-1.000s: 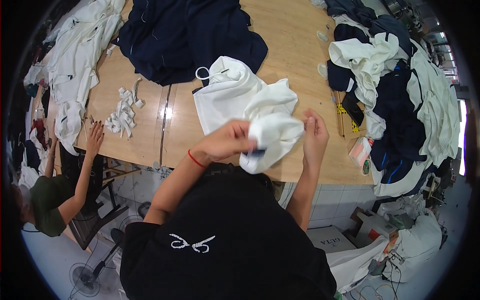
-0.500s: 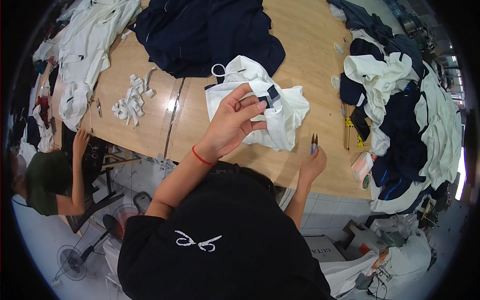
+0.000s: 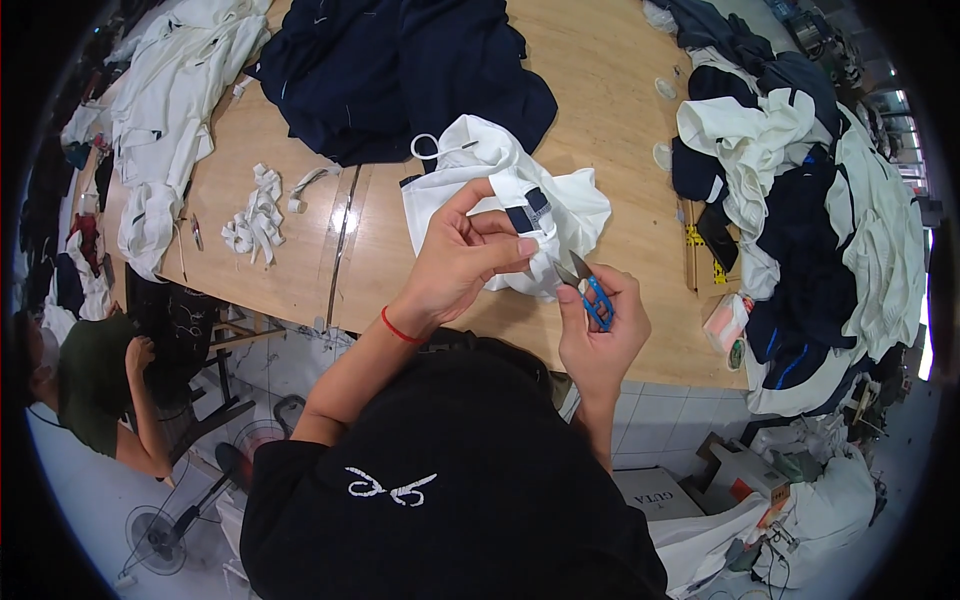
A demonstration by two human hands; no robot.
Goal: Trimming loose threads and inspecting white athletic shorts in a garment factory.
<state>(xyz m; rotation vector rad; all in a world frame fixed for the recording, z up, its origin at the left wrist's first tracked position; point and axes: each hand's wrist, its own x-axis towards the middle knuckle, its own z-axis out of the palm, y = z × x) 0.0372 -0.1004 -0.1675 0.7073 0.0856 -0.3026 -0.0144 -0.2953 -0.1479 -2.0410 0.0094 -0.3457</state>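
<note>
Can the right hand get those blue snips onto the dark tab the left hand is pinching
Probably yes. The right hand holds the blue snips with the tips just below the dark tab, which the left hand lifts off the white garment. Nothing lies between them.

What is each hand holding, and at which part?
The left hand pinches the white garment at its dark label. The right hand grips small blue-handled snips by the handle.

Crumpled white garment [image 3: 480, 185] on table; blue-handled snips [image 3: 592, 292] beside it.
</note>
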